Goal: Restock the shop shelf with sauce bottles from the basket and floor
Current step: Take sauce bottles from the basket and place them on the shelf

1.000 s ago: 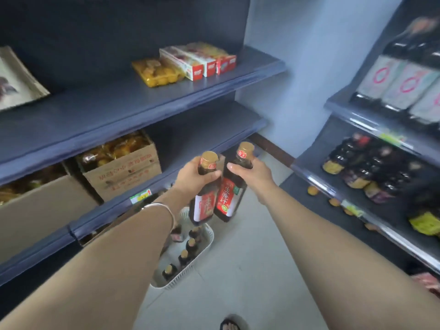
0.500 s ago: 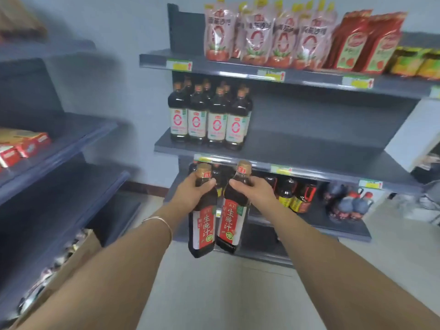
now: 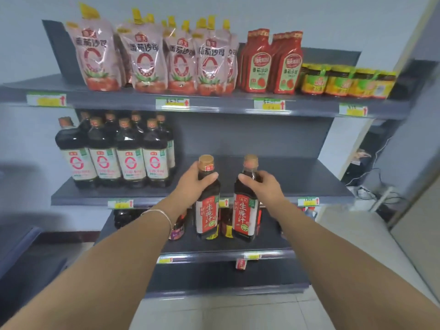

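Observation:
My left hand (image 3: 193,181) grips the neck of a dark sauce bottle with a red label (image 3: 207,211). A second identical sauce bottle (image 3: 245,216) hangs by its neck from my right hand (image 3: 264,184). Both bottles are upright, side by side, in the air in front of the grey middle shelf (image 3: 297,182). That shelf has a group of several dark bottles with white labels (image 3: 114,158) on its left part; its right part is bare. The basket is out of view.
The top shelf (image 3: 214,106) carries tomato sauce pouches (image 3: 152,60), red squeeze bottles (image 3: 271,63) and yellow-green jars (image 3: 345,82). A lower shelf (image 3: 214,248) holds more dark bottles behind my arms. Another dark shelf unit (image 3: 16,236) stands at the left. Cables lie at the far right.
The view swung from the left shelf unit and floor basket to face the sauce shelves. Both hands raised their bottles up to the level of the middle shelf and moved them slightly apart.

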The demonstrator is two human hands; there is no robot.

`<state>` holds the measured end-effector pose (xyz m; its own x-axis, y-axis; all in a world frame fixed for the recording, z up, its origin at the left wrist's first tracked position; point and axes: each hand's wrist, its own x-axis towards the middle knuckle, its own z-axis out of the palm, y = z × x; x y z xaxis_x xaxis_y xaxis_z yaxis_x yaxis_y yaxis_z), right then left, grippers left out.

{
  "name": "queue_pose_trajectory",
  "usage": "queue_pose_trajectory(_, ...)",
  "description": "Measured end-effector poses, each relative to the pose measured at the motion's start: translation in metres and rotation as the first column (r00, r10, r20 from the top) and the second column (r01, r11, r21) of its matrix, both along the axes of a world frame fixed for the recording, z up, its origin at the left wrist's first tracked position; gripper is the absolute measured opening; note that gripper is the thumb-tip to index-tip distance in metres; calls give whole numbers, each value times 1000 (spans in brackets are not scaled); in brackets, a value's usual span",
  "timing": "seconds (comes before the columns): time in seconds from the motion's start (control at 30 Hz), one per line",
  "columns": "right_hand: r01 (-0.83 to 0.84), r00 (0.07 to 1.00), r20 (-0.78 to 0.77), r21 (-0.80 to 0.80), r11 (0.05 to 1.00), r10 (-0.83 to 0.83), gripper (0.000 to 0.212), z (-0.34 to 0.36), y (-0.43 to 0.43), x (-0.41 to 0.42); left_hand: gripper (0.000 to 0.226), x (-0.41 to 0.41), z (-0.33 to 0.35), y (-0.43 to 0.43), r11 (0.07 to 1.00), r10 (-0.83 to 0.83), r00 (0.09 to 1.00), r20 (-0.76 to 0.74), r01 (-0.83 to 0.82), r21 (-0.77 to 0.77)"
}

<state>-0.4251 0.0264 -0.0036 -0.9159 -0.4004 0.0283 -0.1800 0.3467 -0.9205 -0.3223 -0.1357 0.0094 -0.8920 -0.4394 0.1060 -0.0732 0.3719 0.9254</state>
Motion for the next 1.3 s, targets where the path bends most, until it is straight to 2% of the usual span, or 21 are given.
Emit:
queue_pose_trajectory(0.13,-23,999,-27,-9,1000,22,30,5,-29,-53,42,-55,-1,-29,1000,6,1000,-9,-6,-18)
queue_pose_trajectory(0.47,-40,999,-25,-53,998,39,37,-6,-108,-162,46,-174,-14,-89,997,14,1000,-2,-14,71)
queue_pose_trajectory(0.73,-69,998,-4,-47,997,68,25,-42,-136,-225,45,-229,-40,-113,987,21,999,28,-25,161)
queue_pose_trajectory(0.9,-134,989,45,-107,985,140,42,-55,-138,-247,41,-246,-43,-124,984,-31,999,19,27,174)
queue_pose_trajectory(1.0,-217,957,160,-166,962,244,46,-70,-134,-253,39,-248,-50,-123,979,-37,999,16,33,200)
queue_pose_trajectory(1.03,-251,938,203,-162,954,281,53,-79,-131,-257,41,-247,-53,-121,975,-30,999,17,25,222)
queue_pose_trajectory(1.17,-355,894,311,56,933,322,74,-124,-124,-263,68,-238,-75,-118,962,-21,993,113,-11,273)
queue_pose_trajectory(1.23,-333,910,298,114,936,288,73,-137,-125,-265,71,-235,-87,-115,968,14,980,201,-63,243)
queue_pose_trajectory(1.3,-285,940,242,160,945,242,66,-139,-128,-268,66,-237,-99,-115,965,79,971,224,-131,228)
